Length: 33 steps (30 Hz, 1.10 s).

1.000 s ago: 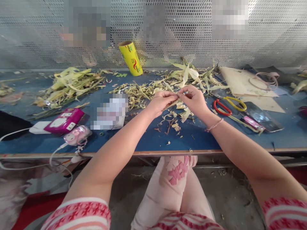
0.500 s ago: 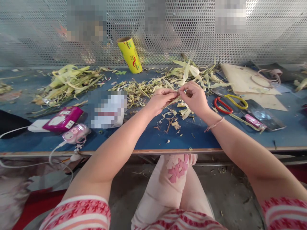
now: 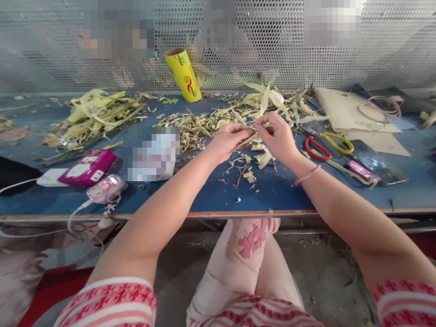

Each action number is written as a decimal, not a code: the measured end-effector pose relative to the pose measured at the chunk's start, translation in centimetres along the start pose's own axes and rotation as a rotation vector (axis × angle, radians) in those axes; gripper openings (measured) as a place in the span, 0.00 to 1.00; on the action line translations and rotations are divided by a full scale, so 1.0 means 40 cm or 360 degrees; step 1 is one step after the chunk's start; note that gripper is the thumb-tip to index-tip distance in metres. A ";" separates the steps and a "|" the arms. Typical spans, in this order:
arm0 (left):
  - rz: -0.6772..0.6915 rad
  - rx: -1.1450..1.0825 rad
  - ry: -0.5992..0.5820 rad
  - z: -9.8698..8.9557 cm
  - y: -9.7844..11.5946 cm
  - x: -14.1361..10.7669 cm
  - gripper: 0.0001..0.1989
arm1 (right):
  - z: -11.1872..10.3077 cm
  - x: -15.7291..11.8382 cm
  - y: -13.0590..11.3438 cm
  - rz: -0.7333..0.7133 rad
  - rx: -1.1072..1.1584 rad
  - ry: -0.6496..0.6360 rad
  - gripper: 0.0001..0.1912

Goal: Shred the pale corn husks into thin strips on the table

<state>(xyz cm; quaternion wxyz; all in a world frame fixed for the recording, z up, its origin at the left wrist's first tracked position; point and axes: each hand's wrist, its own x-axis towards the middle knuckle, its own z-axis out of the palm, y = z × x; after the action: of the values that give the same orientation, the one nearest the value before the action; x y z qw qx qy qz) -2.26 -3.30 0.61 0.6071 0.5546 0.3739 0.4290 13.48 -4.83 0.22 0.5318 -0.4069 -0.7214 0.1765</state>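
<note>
Above the middle of the blue table, my left hand (image 3: 229, 140) is closed on a thin, pale green-brown plant strip (image 3: 242, 144), which sticks out below its fingers. My right hand (image 3: 276, 135) meets it at the fingertips, its thumb and forefinger pinched together at the strip's upper end. The fingers cover most of what lies between them. Just behind the hands spreads a heap of curled plant scraps (image 3: 197, 125), with longer pale husk leaves (image 3: 272, 97) on its right side. Small peeled bits (image 3: 248, 175) lie on the table below the hands.
At the left lie a bundle of husks (image 3: 98, 111), a magenta power block (image 3: 87, 168) and a pink charging device (image 3: 106, 188). A yellow wrap roll (image 3: 183, 75) stands tilted near the perforated metal screen (image 3: 265, 59). Scissors (image 3: 329, 145) and a phone (image 3: 381, 163) lie at the right.
Both hands stay together in almost the same place. The right hand's fingertips have shifted slightly upward, and the view has tilted a little.
</note>
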 end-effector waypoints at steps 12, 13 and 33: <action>0.0124 -0.0001 0.0093 -0.012 0.001 0.007 0.05 | -0.015 0.003 -0.010 0.0111 0.0146 -0.0125 0.08; 0.0157 -0.0008 0.0105 -0.013 -0.001 0.008 0.05 | -0.015 0.002 -0.011 0.0151 0.0175 -0.0130 0.08; 0.0531 0.0435 0.0070 -0.021 0.004 -0.001 0.04 | -0.020 0.017 0.002 0.0598 0.0575 -0.0317 0.08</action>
<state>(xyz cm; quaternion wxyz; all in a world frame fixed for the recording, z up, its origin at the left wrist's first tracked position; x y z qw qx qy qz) -3.09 -3.04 0.66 0.4383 0.6765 0.3448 0.4810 14.15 -4.41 0.89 0.4801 -0.4127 -0.6390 0.4370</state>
